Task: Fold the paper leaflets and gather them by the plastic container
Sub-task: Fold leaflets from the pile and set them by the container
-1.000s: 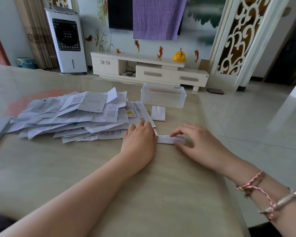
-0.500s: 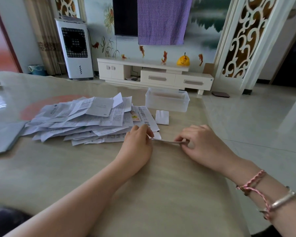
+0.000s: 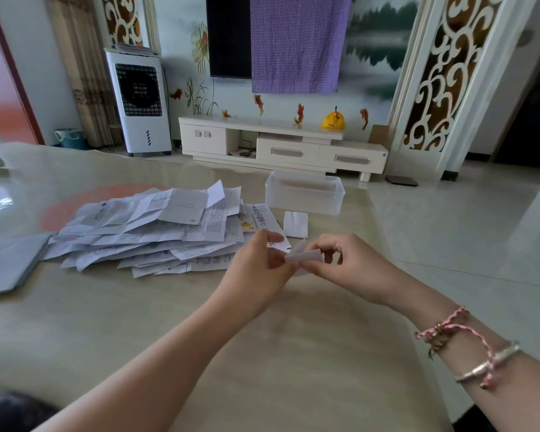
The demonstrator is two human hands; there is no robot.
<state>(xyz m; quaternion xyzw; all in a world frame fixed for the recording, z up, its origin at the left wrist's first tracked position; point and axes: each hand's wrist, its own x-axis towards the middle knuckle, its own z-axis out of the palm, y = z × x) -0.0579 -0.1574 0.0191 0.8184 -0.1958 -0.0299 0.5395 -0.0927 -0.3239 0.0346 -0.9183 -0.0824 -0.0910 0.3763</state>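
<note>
Lifted off the table [image 3: 262, 353] now, the folded leaflet [image 3: 304, 256] is pinched between left hand [image 3: 259, 269] and right hand [image 3: 353, 269].

Left hand [image 3: 259, 260] and right hand [image 3: 349, 263] are pinching a folded leaflet [image 3: 303, 256] above the tabletop [image 3: 262, 353]; loose leaflets [image 3: 150, 232] are lying beside the plastic container [image 3: 304, 194].

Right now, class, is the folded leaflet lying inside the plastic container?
No: the folded leaflet lies on the table just in front of the plastic container, outside its walls.
</note>
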